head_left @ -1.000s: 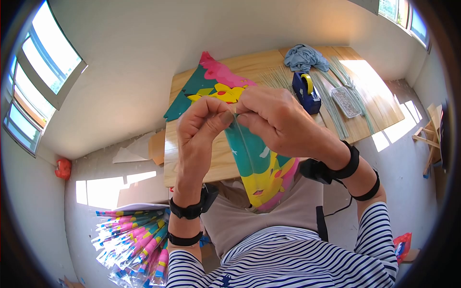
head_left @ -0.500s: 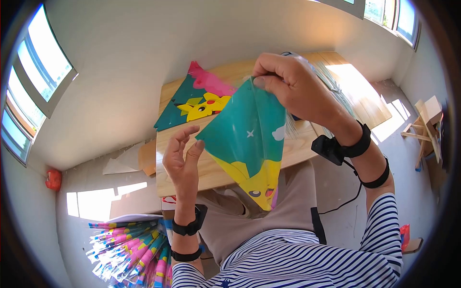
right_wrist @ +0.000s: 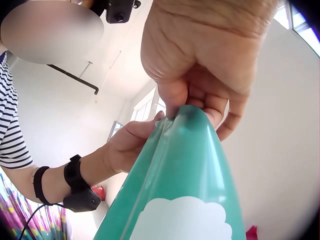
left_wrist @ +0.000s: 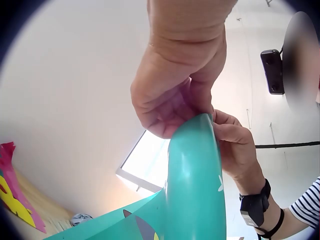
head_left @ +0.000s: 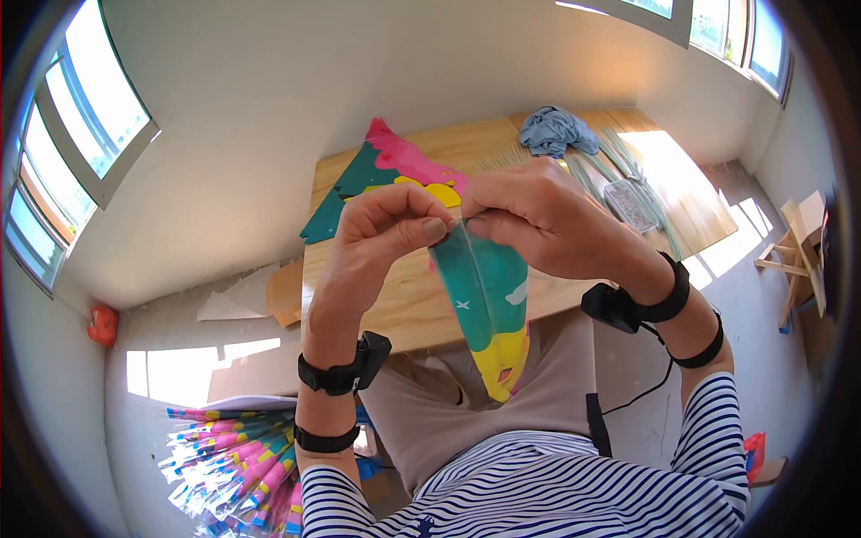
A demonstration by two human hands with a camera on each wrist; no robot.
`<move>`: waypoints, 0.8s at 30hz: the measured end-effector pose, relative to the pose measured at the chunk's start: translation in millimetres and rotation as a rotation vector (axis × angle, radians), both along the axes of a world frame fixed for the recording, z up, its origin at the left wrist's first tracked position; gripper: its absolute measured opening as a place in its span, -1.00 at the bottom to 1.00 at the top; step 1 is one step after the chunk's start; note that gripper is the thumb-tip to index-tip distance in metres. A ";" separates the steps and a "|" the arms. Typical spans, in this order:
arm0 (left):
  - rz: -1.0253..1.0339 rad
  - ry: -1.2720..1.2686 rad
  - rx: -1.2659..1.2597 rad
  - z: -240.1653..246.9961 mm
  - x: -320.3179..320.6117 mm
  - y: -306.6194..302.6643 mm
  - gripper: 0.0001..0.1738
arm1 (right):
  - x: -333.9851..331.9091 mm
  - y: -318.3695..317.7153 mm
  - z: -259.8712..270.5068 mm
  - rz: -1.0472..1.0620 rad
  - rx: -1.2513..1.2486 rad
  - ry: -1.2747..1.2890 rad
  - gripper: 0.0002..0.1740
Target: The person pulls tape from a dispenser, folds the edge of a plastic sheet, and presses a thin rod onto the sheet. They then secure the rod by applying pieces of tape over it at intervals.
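Observation:
A thin teal and yellow printed sheet hangs from both hands over the lap, its narrow end down. In the head view the left hand pinches its top edge between thumb and fingers. Close beside it, the right hand pinches the same edge. From the left wrist, the sheet bulges in a rounded fold under the left hand. The right wrist view shows the sheet curving below the right hand, with a white cloud print. Another printed sheet lies on the table.
The wooden table holds a blue cloth, thin pale sticks and a clear box. Many wrapped colourful pieces fan out at lower left. A wooden stand is on the floor at right.
The left hand, apart from the sheet half a second ago, has come up to its top edge and pinches it. The right hand has lowered, and the spread sheet now hangs narrow and folded.

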State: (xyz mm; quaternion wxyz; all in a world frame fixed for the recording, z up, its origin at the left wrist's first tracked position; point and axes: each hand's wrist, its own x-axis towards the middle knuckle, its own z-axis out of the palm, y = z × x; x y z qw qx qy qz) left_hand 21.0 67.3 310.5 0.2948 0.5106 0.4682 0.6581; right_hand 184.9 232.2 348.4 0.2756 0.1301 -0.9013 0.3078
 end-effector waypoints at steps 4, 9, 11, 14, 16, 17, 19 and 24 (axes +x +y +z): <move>0.031 0.052 -0.027 -1.2 1.7 -0.4 -0.89 | -1.8 0.0 -3.7 -0.017 0.049 0.060 -0.91; 0.036 0.055 -0.057 0.4 2.6 -0.4 -0.89 | -3.7 1.2 -8.4 -0.007 0.083 0.099 -0.91; -0.011 -0.035 -0.053 0.1 0.9 0.3 -0.89 | -4.9 2.2 -9.5 0.005 0.071 0.105 -0.92; -0.063 -0.087 -0.049 -2.3 -2.3 3.7 -0.88 | -7.6 3.1 -12.0 0.027 0.045 0.128 -0.93; -0.065 -0.085 -0.047 -5.6 -3.1 4.8 -0.88 | -8.2 1.9 -12.9 0.028 0.027 0.137 -0.94; -0.053 -0.077 -0.045 -7.3 -3.3 5.1 -0.88 | -8.8 1.4 -13.1 0.027 0.028 0.137 -0.94; -0.033 -0.068 -0.044 -8.4 -3.0 5.9 -0.87 | -9.3 1.7 -13.3 0.022 0.028 0.137 -0.94; 0.034 -0.014 -0.048 -8.1 1.1 2.9 -0.88 | -9.4 1.9 -14.2 -0.002 0.053 0.116 -0.94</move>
